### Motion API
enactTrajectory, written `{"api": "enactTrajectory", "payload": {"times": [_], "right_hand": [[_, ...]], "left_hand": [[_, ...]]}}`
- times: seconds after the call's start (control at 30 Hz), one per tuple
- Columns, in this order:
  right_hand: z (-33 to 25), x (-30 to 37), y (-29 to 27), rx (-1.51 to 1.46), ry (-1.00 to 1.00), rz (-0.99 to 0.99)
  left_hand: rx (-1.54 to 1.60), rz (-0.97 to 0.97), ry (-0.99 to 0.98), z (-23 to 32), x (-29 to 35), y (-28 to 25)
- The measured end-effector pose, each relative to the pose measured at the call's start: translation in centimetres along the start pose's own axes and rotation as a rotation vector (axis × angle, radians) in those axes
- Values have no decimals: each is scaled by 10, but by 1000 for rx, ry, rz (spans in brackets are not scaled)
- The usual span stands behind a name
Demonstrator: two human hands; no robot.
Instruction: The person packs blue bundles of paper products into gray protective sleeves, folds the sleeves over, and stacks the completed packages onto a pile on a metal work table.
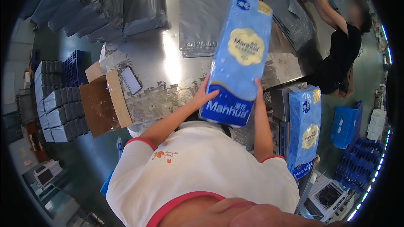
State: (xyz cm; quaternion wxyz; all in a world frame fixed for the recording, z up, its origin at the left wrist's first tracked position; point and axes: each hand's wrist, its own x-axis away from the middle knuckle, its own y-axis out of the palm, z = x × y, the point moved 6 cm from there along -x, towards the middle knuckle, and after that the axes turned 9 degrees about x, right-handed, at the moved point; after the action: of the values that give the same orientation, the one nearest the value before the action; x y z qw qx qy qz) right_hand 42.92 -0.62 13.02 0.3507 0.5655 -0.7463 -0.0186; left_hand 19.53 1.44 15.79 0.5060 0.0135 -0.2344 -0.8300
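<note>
While upright between both hands (205, 95), blue pack (237, 59).

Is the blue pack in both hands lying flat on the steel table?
No: the blue pack is lifted above the steel table, gripped by left hand and right hand.

A packing warehouse: stacked grey mailer bags (202, 12), metal table (168, 80), blue crates (347, 124)

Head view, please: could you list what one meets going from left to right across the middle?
Stacked grey boxes → open cardboard box → phone → left hand → held blue pack → standing blue pack → blue crate.
</note>
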Motion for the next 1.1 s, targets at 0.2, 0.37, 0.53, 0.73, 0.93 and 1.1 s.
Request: {"api": "enactTrajectory", "payload": {"times": [0.2, 0.37, 0.53, 0.73, 0.93, 1.1], "right_hand": [[124, 24, -10, 441, 148, -129], [131, 46, 3, 513, 290, -357], [63, 3, 10, 1549, 328, -598], [-49, -157, 94, 1897, -1031, 17], [-40, -266, 95, 1920, -787, 41], [-72, -256, 111, 1489, -614, 168]], "left_hand": [[-573, -49, -260, -75, 73, -132], [-820, 266, -1, 42, -56, -155], [-819, 246, 338, 62, -219, -218], [-480, -21, 76, 4, -210, -202], [-1104, -33, 508, 38, -200, -180], [-1371, 326, 667, 69, -220, -193]]}}
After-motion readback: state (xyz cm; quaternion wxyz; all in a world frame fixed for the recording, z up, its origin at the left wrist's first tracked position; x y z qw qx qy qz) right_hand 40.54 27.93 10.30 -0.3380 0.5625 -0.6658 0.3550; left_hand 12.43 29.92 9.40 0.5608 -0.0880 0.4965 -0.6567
